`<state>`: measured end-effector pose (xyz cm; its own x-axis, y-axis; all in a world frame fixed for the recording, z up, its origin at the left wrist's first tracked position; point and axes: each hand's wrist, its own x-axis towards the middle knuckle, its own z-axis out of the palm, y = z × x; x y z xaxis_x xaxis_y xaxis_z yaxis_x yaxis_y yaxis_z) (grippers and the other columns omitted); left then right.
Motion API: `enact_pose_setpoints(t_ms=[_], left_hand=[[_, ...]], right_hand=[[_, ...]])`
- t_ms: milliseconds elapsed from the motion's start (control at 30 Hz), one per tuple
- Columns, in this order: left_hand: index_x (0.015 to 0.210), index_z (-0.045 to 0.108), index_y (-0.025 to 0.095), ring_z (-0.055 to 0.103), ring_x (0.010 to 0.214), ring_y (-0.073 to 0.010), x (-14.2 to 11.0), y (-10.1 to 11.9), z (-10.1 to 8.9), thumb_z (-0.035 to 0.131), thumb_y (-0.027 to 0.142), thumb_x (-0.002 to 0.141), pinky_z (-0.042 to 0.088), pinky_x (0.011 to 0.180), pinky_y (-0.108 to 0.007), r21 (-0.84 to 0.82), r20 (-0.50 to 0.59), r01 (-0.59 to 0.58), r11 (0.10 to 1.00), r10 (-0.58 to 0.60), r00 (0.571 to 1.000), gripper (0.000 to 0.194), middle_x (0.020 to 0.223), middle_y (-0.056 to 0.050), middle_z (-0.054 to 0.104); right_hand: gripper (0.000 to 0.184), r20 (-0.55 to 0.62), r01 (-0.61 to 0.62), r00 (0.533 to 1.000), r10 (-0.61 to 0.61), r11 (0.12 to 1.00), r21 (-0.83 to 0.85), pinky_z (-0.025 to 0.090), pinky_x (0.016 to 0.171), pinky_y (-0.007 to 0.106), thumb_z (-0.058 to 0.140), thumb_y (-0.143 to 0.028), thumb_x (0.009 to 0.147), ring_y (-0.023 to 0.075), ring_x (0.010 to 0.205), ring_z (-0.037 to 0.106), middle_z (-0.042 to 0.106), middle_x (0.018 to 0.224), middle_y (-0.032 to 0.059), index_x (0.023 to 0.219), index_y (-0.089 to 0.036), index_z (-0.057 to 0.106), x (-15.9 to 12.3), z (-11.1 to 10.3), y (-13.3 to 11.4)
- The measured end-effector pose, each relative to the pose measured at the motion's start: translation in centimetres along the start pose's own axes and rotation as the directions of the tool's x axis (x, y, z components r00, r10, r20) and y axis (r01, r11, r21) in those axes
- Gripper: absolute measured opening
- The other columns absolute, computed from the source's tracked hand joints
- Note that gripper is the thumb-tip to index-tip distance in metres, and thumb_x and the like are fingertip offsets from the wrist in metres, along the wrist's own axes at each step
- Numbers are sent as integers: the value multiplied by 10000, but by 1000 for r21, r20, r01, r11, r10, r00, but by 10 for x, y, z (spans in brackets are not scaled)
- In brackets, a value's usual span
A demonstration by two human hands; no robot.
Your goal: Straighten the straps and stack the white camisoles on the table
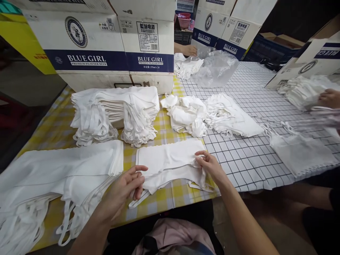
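Observation:
A white camisole top (167, 156) with thin straps lies flat in front of me, its straps toward the near table edge. My left hand (131, 182) is at its left side, forefinger stretched out, the other fingers loosely bent, holding nothing visible. At the right side, my right hand (209, 164) pinches the camisole's edge between thumb and fingers. To my left a layered pile of white camisoles (87, 159) spreads out, straps hanging toward me. Behind, a taller, neat stack of camisoles (117, 101) has its straps bunched in front.
A crumpled white garment (187, 113) and a pile of white garments (230, 117) lie beyond my right hand. Beer cartons (101, 46) stand at the back. Another person's hand (189, 50) is near a clear plastic bag (216, 67); a co-worker's hand (329, 98) touches garments at right.

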<state>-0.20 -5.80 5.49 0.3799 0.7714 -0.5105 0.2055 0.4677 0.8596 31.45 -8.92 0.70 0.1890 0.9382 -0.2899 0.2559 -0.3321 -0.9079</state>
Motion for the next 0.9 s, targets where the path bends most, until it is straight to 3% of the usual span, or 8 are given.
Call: enact_pose_setpoints(t_ms=[100, 200, 367, 567, 767, 900], left_hand=[[1143, 499, 204, 561, 717, -148, -35, -1, 8, 534, 338, 819, 453, 705, -282, -247, -27, 43, 968, -52, 998, 352, 717, -1, 584], [1112, 542, 204, 575, 902, -201, -51, -9, 22, 549, 302, 792, 418, 906, -363, -461, -29, 46, 886, -67, 997, 335, 829, -34, 600], [1123, 548, 201, 575, 894, -196, -52, -34, 38, 531, 272, 821, 425, 892, -365, -656, -9, 99, 748, -138, 990, 311, 844, -41, 590], [1116, 574, 190, 578, 891, -196, -48, -56, 38, 560, 266, 820, 433, 889, -364, -675, -32, 123, 728, -195, 980, 306, 861, -49, 599], [1085, 602, 198, 577, 835, -178, -44, -64, 35, 605, 317, 780, 462, 817, -308, -621, -69, 115, 776, -200, 977, 327, 818, -42, 621], [1062, 616, 186, 590, 835, -195, -41, -70, 37, 643, 350, 737, 467, 827, -335, -556, -94, 143, 819, -233, 968, 365, 829, -47, 631]], right_hand=[[339, 114, -71, 993, 42, 962, 265, 356, 529, 233, 577, -396, 786, 109, 524, 423, 412, 548, -56, 1037, -170, 555, -17, -11, -4], [306, 173, -137, 982, 75, 916, 377, 311, 493, 227, 592, -370, 801, 91, 477, 378, 362, 530, -73, 1038, -182, 547, -31, -18, -8], [288, 206, -171, 975, 84, 878, 448, 323, 496, 226, 598, -340, 822, 71, 467, 384, 386, 582, -66, 1072, -209, 541, -47, -23, -16], [244, 204, -161, 976, 79, 889, 428, 333, 470, 218, 584, -343, 832, 68, 475, 437, 446, 623, -46, 1031, -204, 567, -55, -26, -16], [273, 211, -197, 970, 119, 894, 402, 311, 373, 184, 599, -395, 804, 73, 472, 447, 451, 623, -45, 999, -207, 573, -55, -30, -12], [267, 231, -211, 964, 128, 900, 381, 276, 343, 162, 596, -405, 800, 63, 481, 438, 455, 641, -43, 972, -201, 575, -57, -34, -13]])
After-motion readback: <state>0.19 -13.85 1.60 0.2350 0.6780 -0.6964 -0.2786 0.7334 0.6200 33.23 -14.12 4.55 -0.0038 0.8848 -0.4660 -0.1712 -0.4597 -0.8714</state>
